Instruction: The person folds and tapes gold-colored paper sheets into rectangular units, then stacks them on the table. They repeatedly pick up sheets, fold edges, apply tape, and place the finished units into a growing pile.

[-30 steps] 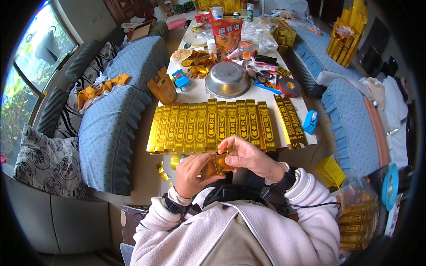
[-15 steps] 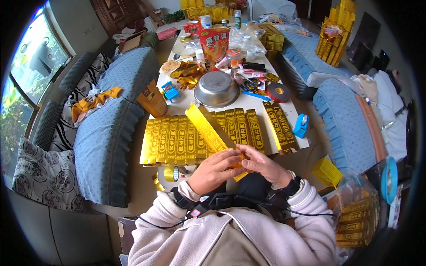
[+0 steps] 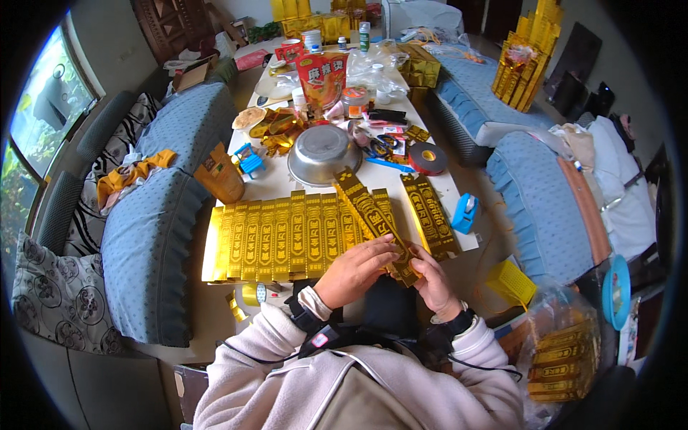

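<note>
We have both hands on 1 gold box (image 3: 364, 208), slanting from the centre of the frame down toward its lower middle. Our left hand (image 3: 356, 274) has its fingers clamped across the near part; our right hand (image 3: 434, 285) has its fingers closed on the near end's right side.

We judge the work well under way: a row of gold boxes (image 3: 279, 236) stands packed side by side along the near edge of the bench (image 3: 276, 169), left of centre, and looks formed. The held box seems unfinished, as it lies outside that row. Gold pieces (image 3: 432, 218) right of centre and a bagged gold stack (image 3: 562, 362) at lower right may remain; we cannot tell.
</note>
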`<action>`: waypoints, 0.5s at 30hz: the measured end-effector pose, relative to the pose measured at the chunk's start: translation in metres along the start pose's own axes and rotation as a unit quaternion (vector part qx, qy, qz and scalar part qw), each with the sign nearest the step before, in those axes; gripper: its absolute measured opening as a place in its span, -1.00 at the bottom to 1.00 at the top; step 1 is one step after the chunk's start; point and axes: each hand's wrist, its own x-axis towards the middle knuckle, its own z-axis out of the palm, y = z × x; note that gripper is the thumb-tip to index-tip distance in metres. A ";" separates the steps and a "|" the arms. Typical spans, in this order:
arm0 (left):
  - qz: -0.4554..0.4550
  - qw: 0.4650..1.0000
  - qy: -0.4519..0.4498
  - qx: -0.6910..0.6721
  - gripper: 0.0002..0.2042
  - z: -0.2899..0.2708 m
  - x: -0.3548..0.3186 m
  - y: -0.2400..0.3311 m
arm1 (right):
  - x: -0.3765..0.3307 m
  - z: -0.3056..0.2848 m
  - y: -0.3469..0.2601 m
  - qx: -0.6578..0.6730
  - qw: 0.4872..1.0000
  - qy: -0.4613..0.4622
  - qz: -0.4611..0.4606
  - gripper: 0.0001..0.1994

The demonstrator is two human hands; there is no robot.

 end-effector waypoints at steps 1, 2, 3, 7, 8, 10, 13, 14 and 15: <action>-0.014 1.000 -0.008 0.017 -0.53 0.001 -0.001 -0.001 | 0.001 -0.003 0.002 -0.016 1.000 0.019 -0.015 -0.40; -0.028 0.999 -0.016 0.035 -0.54 0.001 -0.003 -0.003 | 0.001 -0.006 0.003 -0.034 0.998 0.037 -0.034 -0.40; -0.050 0.996 -0.017 0.076 -0.51 0.002 -0.007 -0.002 | 0.000 -0.008 0.003 -0.049 0.997 0.044 -0.044 -0.38; -0.237 0.963 0.082 -0.100 -0.35 0.015 -0.011 -0.006 | -0.002 -0.015 0.005 -0.074 0.995 0.034 -0.060 -0.35; -0.260 0.942 0.124 -0.173 -0.35 0.018 -0.010 -0.010 | -0.002 -0.016 0.006 -0.086 0.995 0.020 -0.052 -0.35; -0.312 0.874 0.204 -0.312 -0.35 0.019 -0.006 -0.016 | -0.002 -0.018 0.010 -0.113 0.992 -0.028 -0.058 -0.34; -0.342 0.805 0.175 -0.452 -0.29 0.000 -0.009 -0.026 | 0.003 -0.011 0.022 -0.168 0.982 -0.082 -0.001 -0.31; -0.353 0.792 0.155 -0.474 -0.29 -0.010 -0.012 -0.029 | 0.007 -0.006 0.027 -0.210 0.973 -0.098 0.012 -0.31; -0.327 0.846 0.127 -0.401 -0.35 -0.021 -0.016 -0.030 | 0.013 -0.001 0.031 -0.305 0.944 -0.117 -0.037 -0.31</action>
